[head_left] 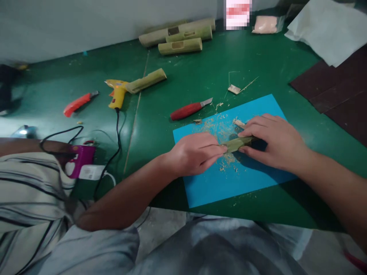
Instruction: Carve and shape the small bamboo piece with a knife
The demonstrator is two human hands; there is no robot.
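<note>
Between my two hands lies a short greenish bamboo piece [237, 144], just above a blue sheet [209, 193] strewn with shavings. My left hand [197, 152] pinches its left end, fingers closed. Thumb and fingers of my right hand [273, 141] grip the other end and hide part of it. Beside the right fingertips, a pale wooden sliver [239, 123] pokes out; whether that hand touches it I cannot tell. A red-handled knife [189, 110] rests at the sheet's far left edge, blade pointing right.
Several cut bamboo tubes [180, 46] lie by the wall. Left stand a yellow glue gun [117, 93], its cord running toward me, and an orange utility knife [78, 105]. A purple power strip [83, 156] sits near a person in a striped garment [31, 191]. Dark sheets [329, 86] lie right.
</note>
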